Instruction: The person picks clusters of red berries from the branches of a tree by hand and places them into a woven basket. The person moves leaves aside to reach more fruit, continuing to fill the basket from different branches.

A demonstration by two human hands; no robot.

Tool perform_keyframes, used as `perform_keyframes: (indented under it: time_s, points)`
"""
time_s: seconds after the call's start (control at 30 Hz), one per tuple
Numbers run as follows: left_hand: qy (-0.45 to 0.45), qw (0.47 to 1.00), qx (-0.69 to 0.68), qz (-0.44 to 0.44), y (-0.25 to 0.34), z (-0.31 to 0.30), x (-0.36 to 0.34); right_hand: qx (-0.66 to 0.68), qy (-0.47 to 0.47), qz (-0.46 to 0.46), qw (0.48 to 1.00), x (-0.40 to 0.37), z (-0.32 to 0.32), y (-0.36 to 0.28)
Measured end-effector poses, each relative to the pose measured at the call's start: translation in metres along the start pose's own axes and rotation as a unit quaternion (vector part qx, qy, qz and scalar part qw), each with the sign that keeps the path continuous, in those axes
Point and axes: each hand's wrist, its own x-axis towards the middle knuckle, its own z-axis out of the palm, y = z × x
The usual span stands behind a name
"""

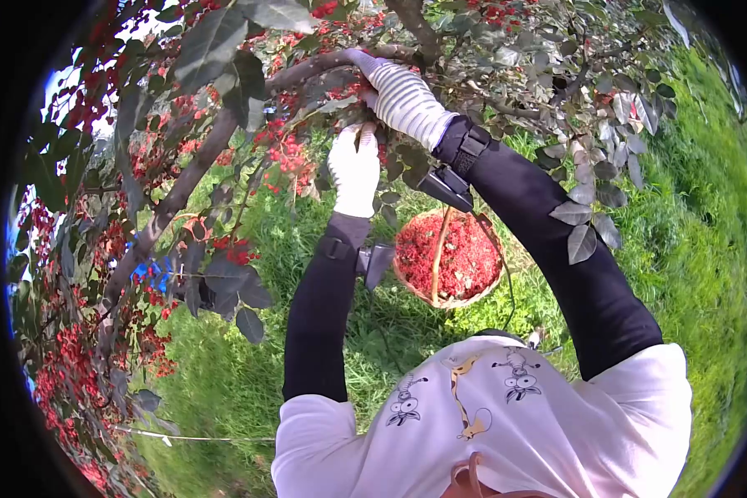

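My right hand (411, 101), in a grey-and-white striped glove, reaches up to a thick brown branch (307, 70). Its fingers bend over the branch, with the thumb below beside some red berries. Just below and to the left is my left hand (354, 173), in a pale glove bright with sun. Its fingers are bent together among leaves at a berry twig; what they pinch is hidden. Close to its left hangs a cluster of small red berries (286, 153). Below both hands, a wicker basket (400, 278) with a tall handle holds a heap of red berries (465, 257).
Leafy branches with more red berry clusters (75, 361) fill the left side and top. A grey-brown limb (170, 203) slopes down at left. Dark devices (446, 187) are strapped at both wrists. Green grass (681, 274) covers the ground; a pale cord (199, 436) runs low at left.
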Motion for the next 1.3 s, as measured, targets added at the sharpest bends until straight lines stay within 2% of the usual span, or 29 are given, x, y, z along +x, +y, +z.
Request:
perform_keyframes:
  time_s: [0.03, 0.17, 0.27, 0.3, 0.33, 0.4, 0.43, 0.47, 0.5, 0.53, 0.57, 0.6, 0.63, 0.67, 0.73, 0.77, 0.83, 0.93, 0.97, 1.0, 1.03, 1.07, 1.1, 1.13, 1.2, 1.23, 1.27, 1.3]
  points:
    - [0.003, 1.0, 0.012, 0.012, 0.0, 0.0, 0.0, 0.003, 0.035, -0.011, 0.999, 0.0, 0.002, 0.0]
    - [0.008, 0.999, 0.013, 0.035, 0.012, -0.001, -0.001, -0.088, 0.037, 0.053, 0.994, -0.006, -0.007, -0.007]
    - [-0.033, 0.999, -0.002, -0.031, 0.022, -0.01, -0.001, -0.009, 0.037, 0.046, 0.998, -0.009, -0.005, -0.011]
    - [-0.03, 0.997, 0.076, -0.014, 0.023, -0.014, 0.0, 0.057, 0.058, 0.027, 0.996, -0.006, -0.006, -0.008]
    - [-0.036, 0.995, 0.081, -0.043, 0.027, -0.017, 0.002, 0.094, 0.013, 0.089, 0.992, -0.001, -0.008, -0.005]
    - [-0.048, 0.99, 0.09, -0.099, 0.036, -0.021, 0.007, 0.178, 0.085, 0.061, 0.978, 0.005, -0.002, 0.002]
    - [-0.009, 0.993, 0.114, -0.02, 0.016, -0.016, 0.009, 0.281, 0.031, 0.086, 0.955, -0.002, 0.001, 0.004]
    - [0.031, 0.989, 0.136, 0.058, -0.021, -0.005, 0.01, 0.416, 0.005, 0.112, 0.903, -0.01, 0.002, -0.004]
    - [0.07, 0.976, 0.156, 0.134, -0.024, -0.002, 0.009, 0.489, -0.004, 0.201, 0.849, -0.016, 0.006, -0.002]
    - [0.046, 0.987, 0.129, 0.079, -0.028, -0.001, 0.004, 0.556, -0.012, 0.288, 0.78, -0.023, 0.01, 0.0]
    - [0.023, 0.994, 0.103, 0.026, -0.006, -0.01, 0.004, 0.64, 0.063, 0.319, 0.696, -0.027, 0.014, -0.004]
    - [0.0, 0.997, 0.076, -0.027, 0.007, -0.014, 0.005, 0.673, 0.087, 0.335, 0.653, -0.028, 0.021, 0.0]
    - [0.012, 1.0, 0.029, -0.003, 0.001, -0.014, 0.006, 0.704, 0.109, 0.349, 0.608, -0.03, 0.029, 0.005]
    - [-0.006, 0.999, 0.03, -0.02, 0.005, -0.018, 0.006, 0.733, 0.132, 0.364, 0.56, -0.032, 0.034, 0.006]
    - [-0.041, 0.997, 0.033, -0.052, 0.017, -0.026, 0.008, 0.756, 0.176, 0.361, 0.516, -0.028, 0.042, 0.011]
    - [0.03, 0.995, 0.087, 0.049, -0.011, -0.018, 0.009, 0.765, 0.193, 0.355, 0.501, -0.022, 0.042, 0.013]
    - [0.027, 0.993, 0.103, 0.053, -0.005, -0.018, 0.01, 0.763, 0.24, 0.361, 0.48, -0.004, 0.045, 0.013]
    - [0.003, 0.994, 0.105, 0.033, -0.016, -0.019, 0.009, 0.658, 0.184, 0.403, 0.609, 0.009, 0.03, -0.001]
    - [-0.004, 0.995, 0.098, 0.027, -0.017, -0.018, 0.008, 0.621, 0.173, 0.331, 0.689, 0.011, 0.035, 0.002]
    - [-0.011, 0.996, 0.091, 0.021, -0.015, -0.018, 0.007, 0.546, 0.177, 0.344, 0.743, 0.018, 0.044, 0.009]
    - [-0.028, 0.996, 0.071, -0.035, -0.014, -0.018, 0.006, 0.465, 0.179, 0.354, 0.791, 0.028, 0.053, 0.016]
    - [-0.015, 0.995, 0.094, 0.002, -0.014, -0.017, 0.006, 0.381, 0.181, 0.361, 0.832, 0.035, 0.052, 0.009]
    - [-0.002, 0.992, 0.117, 0.037, -0.015, -0.016, 0.006, 0.59, 0.237, 0.374, 0.675, 0.041, 0.048, 0.004]
    - [0.011, 0.987, 0.14, 0.073, -0.016, -0.014, 0.005, 0.741, 0.313, 0.375, 0.461, 0.048, 0.045, -0.001]
    - [-0.003, 0.993, 0.113, 0.023, -0.012, -0.013, 0.004, 0.794, 0.356, 0.391, 0.3, 0.06, 0.044, 0.004]
    - [-0.002, 0.995, 0.098, 0.015, -0.016, -0.01, 0.005, 0.774, 0.342, 0.427, 0.317, 0.066, 0.044, 0.01]
    - [-0.001, 0.997, 0.082, 0.006, -0.021, -0.006, 0.005, 0.636, 0.32, 0.44, 0.547, 0.058, 0.042, 0.01]
    - [-0.002, 0.998, 0.053, -0.017, -0.023, -0.005, 0.007, 0.451, 0.275, 0.421, 0.737, 0.044, 0.039, 0.009]
